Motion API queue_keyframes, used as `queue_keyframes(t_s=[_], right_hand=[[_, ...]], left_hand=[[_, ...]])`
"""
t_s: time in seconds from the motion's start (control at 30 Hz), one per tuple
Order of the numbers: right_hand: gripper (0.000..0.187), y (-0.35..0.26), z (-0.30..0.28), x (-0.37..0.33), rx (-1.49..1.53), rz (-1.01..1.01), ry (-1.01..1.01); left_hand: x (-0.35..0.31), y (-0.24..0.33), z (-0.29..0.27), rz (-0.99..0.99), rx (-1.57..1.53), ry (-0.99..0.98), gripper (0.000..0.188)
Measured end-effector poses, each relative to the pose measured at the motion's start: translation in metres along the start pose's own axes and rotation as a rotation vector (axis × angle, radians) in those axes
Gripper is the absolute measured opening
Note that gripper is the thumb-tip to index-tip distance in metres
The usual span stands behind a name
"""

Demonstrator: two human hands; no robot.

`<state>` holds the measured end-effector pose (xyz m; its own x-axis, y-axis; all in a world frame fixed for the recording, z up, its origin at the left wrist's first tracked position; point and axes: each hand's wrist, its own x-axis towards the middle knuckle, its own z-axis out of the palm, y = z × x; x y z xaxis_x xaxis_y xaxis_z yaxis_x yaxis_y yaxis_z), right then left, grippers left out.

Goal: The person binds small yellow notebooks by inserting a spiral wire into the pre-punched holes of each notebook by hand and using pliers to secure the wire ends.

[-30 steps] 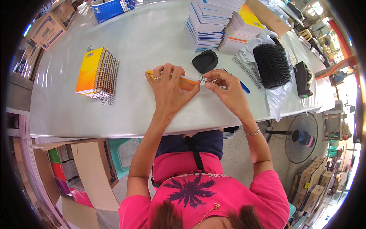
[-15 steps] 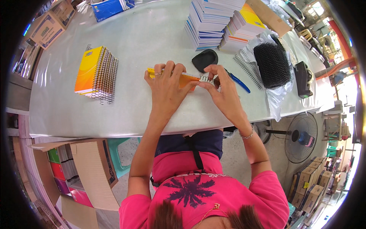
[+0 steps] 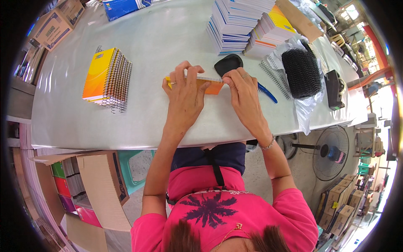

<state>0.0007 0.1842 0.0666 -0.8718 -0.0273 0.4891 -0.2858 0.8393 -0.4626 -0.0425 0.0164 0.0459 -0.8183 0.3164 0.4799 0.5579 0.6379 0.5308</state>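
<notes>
Lying flat on the pale grey table, the thin orange-and-yellow notebook has its long axis running left to right across the person's front, with a silver wire spiral along its far edge. The yellow end points to the person's left; the orange end points right.

The left hand lies palm-down over the left and middle part of the notebook, fingers spread and pressing it to the table, so most of the cover sits beneath that hand. The right hand meets the notebook at its right end, fingers curled and pinched on the spiral's end.

Just beyond the right hand sits a black oval object; a blue-handled tool lies beside it. A stack of yellow spiral-bound notebooks stands well to the left.
</notes>
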Motion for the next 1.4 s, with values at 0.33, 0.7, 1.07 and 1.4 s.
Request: queue_keyframes(t_s=[0.33,0.7,1.07,1.4], right_hand=[[0.02,0.011,-0.006,0.014,0.107,-0.03,-0.15],[0.059,0.067,0.008,0.037,0.193,0.24,-0.349],[0.047,0.029,-0.05,0.024,0.879,0.284,-0.728],[0.039,0.026,-0.042,0.017,0.832,0.35,-0.615]], left_hand=[[-0.016,-0.015,0.003,-0.15,-0.213,0.092,0.043],[-0.019,-0.027,-0.017,-0.102,-0.347,0.028,0.065],[-0.018,-0.028,-0.01,-0.2,-0.41,0.022,0.073],[-0.014,-0.027,-0.011,-0.177,-0.409,-0.031,0.071]])
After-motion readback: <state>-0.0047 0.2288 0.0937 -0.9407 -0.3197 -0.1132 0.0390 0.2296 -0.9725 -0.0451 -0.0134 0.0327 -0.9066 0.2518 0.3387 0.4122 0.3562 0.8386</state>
